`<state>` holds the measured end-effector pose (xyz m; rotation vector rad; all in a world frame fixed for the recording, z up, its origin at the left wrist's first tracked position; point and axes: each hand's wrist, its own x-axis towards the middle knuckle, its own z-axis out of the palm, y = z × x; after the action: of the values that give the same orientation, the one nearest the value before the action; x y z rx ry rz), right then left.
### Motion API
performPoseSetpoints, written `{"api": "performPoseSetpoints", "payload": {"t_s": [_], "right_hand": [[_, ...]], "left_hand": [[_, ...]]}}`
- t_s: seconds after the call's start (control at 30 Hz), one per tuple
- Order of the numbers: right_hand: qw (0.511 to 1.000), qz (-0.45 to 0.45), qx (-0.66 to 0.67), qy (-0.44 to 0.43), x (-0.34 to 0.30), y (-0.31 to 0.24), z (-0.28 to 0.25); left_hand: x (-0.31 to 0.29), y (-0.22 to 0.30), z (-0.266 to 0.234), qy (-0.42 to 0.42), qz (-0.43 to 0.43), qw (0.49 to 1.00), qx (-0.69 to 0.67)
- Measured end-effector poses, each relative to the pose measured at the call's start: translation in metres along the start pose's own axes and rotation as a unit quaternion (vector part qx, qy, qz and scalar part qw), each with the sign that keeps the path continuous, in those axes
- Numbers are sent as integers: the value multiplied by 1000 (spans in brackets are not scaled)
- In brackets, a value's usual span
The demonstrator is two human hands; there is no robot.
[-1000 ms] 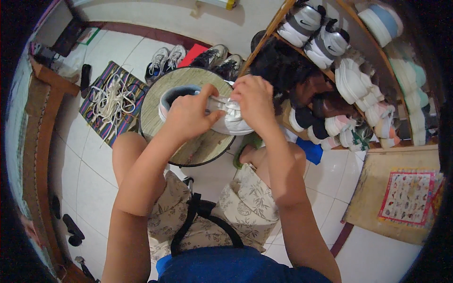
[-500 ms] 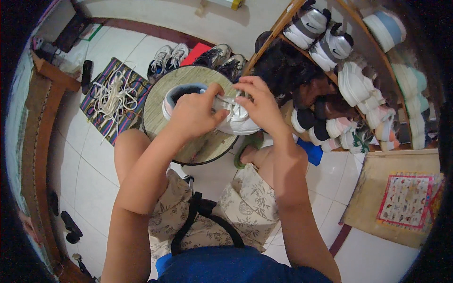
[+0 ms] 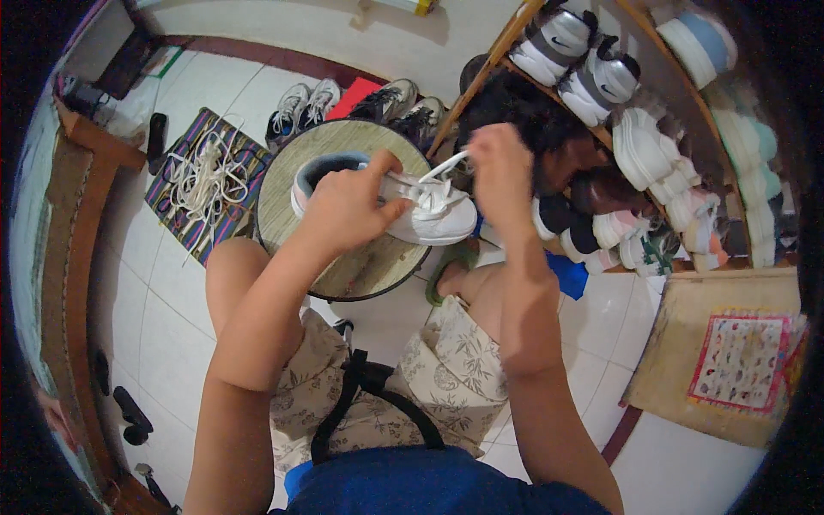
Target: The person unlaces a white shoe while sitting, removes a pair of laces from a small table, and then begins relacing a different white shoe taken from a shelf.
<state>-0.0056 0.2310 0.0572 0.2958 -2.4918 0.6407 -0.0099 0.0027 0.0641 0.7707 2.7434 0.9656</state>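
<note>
A white sneaker (image 3: 442, 221) with a grey-blue lining lies on the round wood-grain stool (image 3: 279, 193), its toe to the right. My left hand (image 3: 348, 206) grips the sneaker around its tongue and upper eyelets, with thumb and forefinger on opposite sides. To the right of the toe, my right hand (image 3: 500, 167) is raised and closed on a white shoelace (image 3: 446, 166). That lace runs taut from the eyelets up to my fingers. More lace lies loosely looped over the front of the sneaker. My right fingertips are slightly blurred.
Left of the stool, a tangle of white laces (image 3: 209, 176) lies on a striped mat (image 3: 190, 146). Pairs of used sneakers (image 3: 292, 107) stand behind the stool beside a red sheet (image 3: 350, 97). On the right, a wooden rack (image 3: 485, 73) holds many shoes.
My right hand has moved right and away from the sneaker, drawing the lace out into a straight line. My left hand remains on the sneaker.
</note>
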Motion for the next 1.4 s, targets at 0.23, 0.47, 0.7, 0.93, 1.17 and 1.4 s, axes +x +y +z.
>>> {"api": "performPoseSetpoints", "payload": {"t_s": [0.23, 0.47, 0.7, 0.93, 1.17, 1.4], "right_hand": [[943, 263, 118, 165, -8, 40, -24], [972, 91, 186, -113, -12, 4, -15], [947, -12, 135, -290, -23, -22, -16], [969, -99, 103, -203, -13, -32, -16], [930, 309, 202, -6, -5, -21, -28], [969, 222, 54, 88, 2, -19, -13]], "left_hand": [[1, 1, 0, -11, -2, 1000, 2], [-1, 0, -1, -9, -15, 1000, 20], [-1, -3, 3, 1, 8, 1000, -4], [-1, 0, -1, -10, -12, 1000, 5], [0, 1, -1, -16, -9, 1000, -22], [-3, 13, -4, -15, -27, 999, 45]]}}
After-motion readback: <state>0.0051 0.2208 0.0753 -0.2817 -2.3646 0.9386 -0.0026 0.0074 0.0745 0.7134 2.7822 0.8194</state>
